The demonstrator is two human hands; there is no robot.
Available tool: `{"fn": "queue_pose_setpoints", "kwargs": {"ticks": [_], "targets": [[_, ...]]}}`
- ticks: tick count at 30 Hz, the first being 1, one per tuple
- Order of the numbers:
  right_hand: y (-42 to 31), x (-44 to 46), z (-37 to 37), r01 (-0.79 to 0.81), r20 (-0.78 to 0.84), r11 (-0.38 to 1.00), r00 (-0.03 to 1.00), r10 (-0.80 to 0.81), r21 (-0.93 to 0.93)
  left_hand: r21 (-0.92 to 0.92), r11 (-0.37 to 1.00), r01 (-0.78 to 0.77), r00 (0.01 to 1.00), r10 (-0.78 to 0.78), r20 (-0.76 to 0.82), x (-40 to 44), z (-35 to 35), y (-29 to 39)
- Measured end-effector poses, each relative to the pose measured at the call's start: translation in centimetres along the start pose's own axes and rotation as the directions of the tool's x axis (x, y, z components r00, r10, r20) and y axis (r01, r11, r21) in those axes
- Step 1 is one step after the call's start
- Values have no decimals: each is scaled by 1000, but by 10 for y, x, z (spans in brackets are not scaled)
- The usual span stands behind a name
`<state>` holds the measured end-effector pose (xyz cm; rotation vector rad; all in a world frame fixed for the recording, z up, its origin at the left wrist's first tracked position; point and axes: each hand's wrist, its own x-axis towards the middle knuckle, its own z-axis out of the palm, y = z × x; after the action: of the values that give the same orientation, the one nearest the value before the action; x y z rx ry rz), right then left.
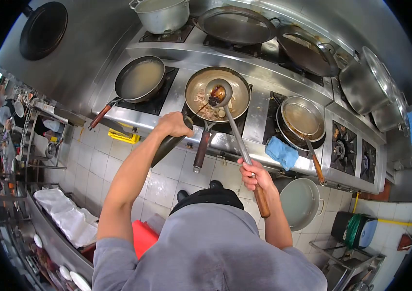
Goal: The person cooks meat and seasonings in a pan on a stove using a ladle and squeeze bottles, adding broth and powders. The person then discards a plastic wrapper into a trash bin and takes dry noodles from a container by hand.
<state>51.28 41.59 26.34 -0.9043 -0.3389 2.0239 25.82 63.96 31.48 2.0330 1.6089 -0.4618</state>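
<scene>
Two bare hands work out in front of a grey shirt, both of them full. The right hand (256, 175) is clenched round the handle of a long steel ladle (235, 128), its brown wooden end jutting back toward the body; that far-back grip probably keeps the fingers away from the heat. Ahead on the left, the left hand (175, 124) is wrapped round a dark bottle (166, 148), tilted so that a thin dark stream runs toward the ladle's bowl, where glossy dark liquid (217, 93) sits. The bowl seems to be held there to catch it (and perhaps to measure it).

Beyond both hands, the bowl hangs over a round, pale-lined frying pan (196, 83) with pinkish food pieces (207, 110) inside; whether it touches them, I cannot tell. The pan stands over a burner on the stainless-steel counter (258, 112), its handle pointing toward the person, presumably for easy reach. A crumpled blue cloth (282, 152) lies at the counter's front edge, to the right. Farthest off, on the raised rear level, stand a pale metal pot (163, 18) and a wide, dark oval pan (236, 26).
</scene>
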Motion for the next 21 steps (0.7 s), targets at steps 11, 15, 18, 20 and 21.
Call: {"fn": "queue_pose_setpoints", "kwargs": {"ticks": [11,15,18,20,21], "targets": [[-17,0,-16,-43,50,999,998,41,31,-89,994,67,997,-70,-26,-16,14,0],[-20,2,-22,-44,96,996,995,37,77,-101,992,75,996,-80,-48,-19,16,0],[-23,0,-22,-48,121,994,992,36,98,-87,992,96,993,-102,-60,-26,13,5],[-25,-1,-22,-48,129,993,991,33,112,-97,991,90,994,-96,-59,-26,14,4],[-25,-1,-23,-57,133,990,990,39,129,-106,991,82,995,-88,-55,-26,15,4]]}}
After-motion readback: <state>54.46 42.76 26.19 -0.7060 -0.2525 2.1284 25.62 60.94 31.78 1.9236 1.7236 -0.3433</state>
